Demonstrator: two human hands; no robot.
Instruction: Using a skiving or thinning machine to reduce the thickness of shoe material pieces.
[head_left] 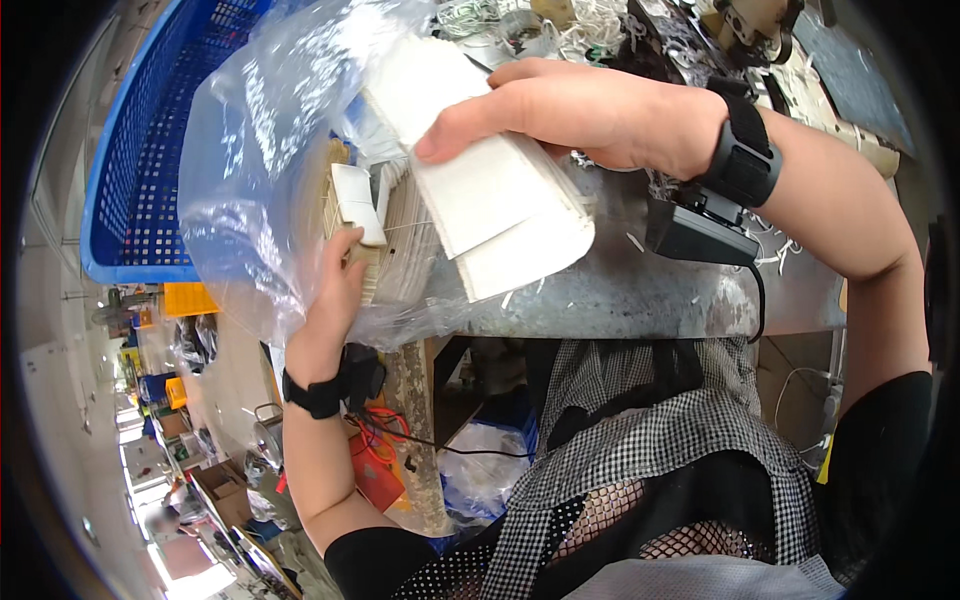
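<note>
My right hand (pixel 560 110) is closed around a stack of cream-white flat pieces (pixel 500 200) that look like cut fabric, thumb on top and fingers beneath. The stack is tilted over the mouth of a large clear plastic bag (pixel 250 130). My left hand (pixel 335 295) is at the bag's near side, its fingers curled at the bag's edge beside the contents. Inside the bag stand more packed cream pieces (pixel 405 245), with a small white piece (pixel 355 200) lying on them next to my left fingertips.
A blue plastic basket (pixel 140 240) stands at the left beyond the bag. The metal worktable (pixel 640 300) carries loose white strips (pixel 585 25) and a machine (pixel 755 30) at the back right. A black device with a cable (pixel 700 235) is below my right wrist.
</note>
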